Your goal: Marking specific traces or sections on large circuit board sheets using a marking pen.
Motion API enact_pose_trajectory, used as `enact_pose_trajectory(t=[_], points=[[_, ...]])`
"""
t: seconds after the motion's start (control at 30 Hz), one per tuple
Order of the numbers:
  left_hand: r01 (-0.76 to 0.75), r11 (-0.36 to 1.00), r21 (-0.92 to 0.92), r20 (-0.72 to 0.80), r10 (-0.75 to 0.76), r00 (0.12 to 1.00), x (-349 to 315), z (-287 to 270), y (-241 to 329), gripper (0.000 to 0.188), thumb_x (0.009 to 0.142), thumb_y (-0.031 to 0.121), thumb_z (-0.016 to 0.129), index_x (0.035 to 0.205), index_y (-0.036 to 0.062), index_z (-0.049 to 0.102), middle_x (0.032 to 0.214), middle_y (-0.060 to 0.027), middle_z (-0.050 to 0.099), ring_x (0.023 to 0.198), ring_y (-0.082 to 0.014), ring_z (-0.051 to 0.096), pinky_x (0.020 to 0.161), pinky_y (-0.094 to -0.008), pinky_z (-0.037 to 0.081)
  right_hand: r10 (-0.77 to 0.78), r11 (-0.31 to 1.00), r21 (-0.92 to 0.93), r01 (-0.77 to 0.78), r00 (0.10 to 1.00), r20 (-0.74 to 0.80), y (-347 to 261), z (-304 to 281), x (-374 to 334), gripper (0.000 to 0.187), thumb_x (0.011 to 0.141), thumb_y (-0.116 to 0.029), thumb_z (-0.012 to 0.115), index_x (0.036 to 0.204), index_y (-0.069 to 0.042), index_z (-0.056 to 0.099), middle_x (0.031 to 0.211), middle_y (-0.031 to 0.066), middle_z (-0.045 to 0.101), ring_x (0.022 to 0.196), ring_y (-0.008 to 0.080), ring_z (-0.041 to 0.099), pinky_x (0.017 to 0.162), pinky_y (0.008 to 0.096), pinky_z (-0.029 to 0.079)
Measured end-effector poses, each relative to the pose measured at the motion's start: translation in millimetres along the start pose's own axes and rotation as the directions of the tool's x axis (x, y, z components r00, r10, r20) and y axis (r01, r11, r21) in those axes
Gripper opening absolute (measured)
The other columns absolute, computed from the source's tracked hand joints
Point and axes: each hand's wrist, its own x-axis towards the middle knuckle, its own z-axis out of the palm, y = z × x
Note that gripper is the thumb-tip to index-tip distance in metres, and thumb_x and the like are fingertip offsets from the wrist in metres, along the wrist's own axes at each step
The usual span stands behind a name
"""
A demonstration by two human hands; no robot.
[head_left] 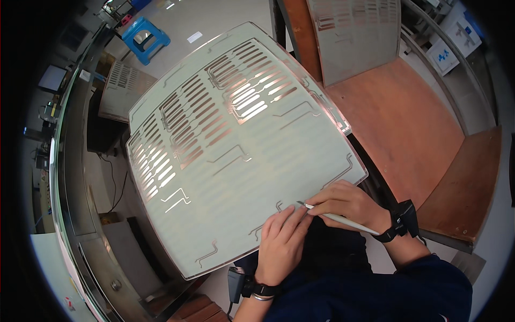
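A large pale green-grey panel (289, 177) with copper-coloured trace patterns lies tilted in front of me. My right hand (351, 206) pinches a slim white-handled craft knife (346, 220) at the panel's near right edge. The knife's small dark tip meets the pale surface, just beyond the fingertips of my left hand (280, 249). That left hand rests with its fingers stretched flat on the near edge, close to the knife tip and beside a thin trace line. The panel's shiny copper bars show mostly on its far half.
To the right stands a reddish-brown wooden board surface (397, 129), with a similar patterned panel (357, 43) upright at its far end. Another panel (126, 80) leans at the left. A metal-edged bench (88, 214) runs along the left, and a blue stool (146, 40) stands beyond.
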Motion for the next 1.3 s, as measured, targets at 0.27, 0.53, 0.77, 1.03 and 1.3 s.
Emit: enact_pose_trajectory(t=[0.27, 0.53, 0.77, 1.03, 1.3], points=[[0.002, 1.000, -0.013, -0.024, -0.002, 1.000, 0, 1, -1, 0.038, 0.080, 0.003, 0.070, 0.117, 0.0084, 0.069, 0.126, -0.0066, 0.064, 0.117, -0.0292, 0.057, 0.098, -0.0440, 0.044, -0.008, 1.000, 0.002, 0.008, 1.000, -0.027, 3, 4, -1, 0.032, 0.070, -0.002, 0.076, 0.100, -0.013, 0.068, 0.110, -0.0001, 0.067, 0.097, 0.0217, 0.065, 0.085, 0.0358, 0.051], [0.027, 0.999, -0.018, -0.017, -0.028, 0.999, 1, -1, 1, 0.041, 0.078, 0.004, 0.071, 0.119, 0.0084, 0.069, 0.127, -0.0079, 0.063, 0.117, -0.0298, 0.057, 0.099, -0.0439, 0.043, -0.014, 0.997, -0.076, 0.007, 0.996, -0.090, 1, 12, -3, 0.032, 0.071, -0.003, 0.076, 0.100, -0.012, 0.069, 0.112, 0.0008, 0.067, 0.095, 0.0218, 0.065, 0.084, 0.0363, 0.051], [0.033, 0.999, -0.042, -0.034, -0.034, 0.999, -7, -4, -2, 0.040, 0.081, 0.004, 0.070, 0.120, 0.0048, 0.067, 0.129, -0.0081, 0.062, 0.116, -0.0287, 0.058, 0.095, -0.0424, 0.046, -0.020, 1.000, -0.025, 0.018, 0.997, -0.074, 0, 14, 0, 0.030, 0.071, -0.004, 0.077, 0.097, -0.015, 0.069, 0.108, -0.0034, 0.070, 0.094, 0.0191, 0.066, 0.085, 0.0341, 0.050], [0.055, 0.998, -0.042, -0.061, -0.057, 0.996, -8, -2, 0, 0.040, 0.077, 0.001, 0.071, 0.117, 0.0058, 0.069, 0.126, -0.0088, 0.064, 0.115, -0.0301, 0.058, 0.095, -0.0416, 0.045, -0.028, 0.997, -0.075, 0.024, 0.998, -0.050, 1, 15, 1, 0.030, 0.071, -0.005, 0.077, 0.098, -0.017, 0.069, 0.110, -0.0049, 0.070, 0.095, 0.0165, 0.066, 0.084, 0.0322, 0.047], [0.071, 0.997, -0.032, -0.075, -0.074, 0.994, -6, -2, 3, 0.041, 0.077, 0.002, 0.072, 0.118, 0.0062, 0.069, 0.125, -0.0092, 0.063, 0.114, -0.0303, 0.058, 0.095, -0.0418, 0.045, -0.026, 0.995, -0.094, 0.019, 0.996, -0.081, -2, 19, 3, 0.031, 0.073, -0.006, 0.076, 0.102, -0.016, 0.070, 0.112, -0.0032, 0.070, 0.097, 0.0171, 0.066, 0.085, 0.0324, 0.046]])
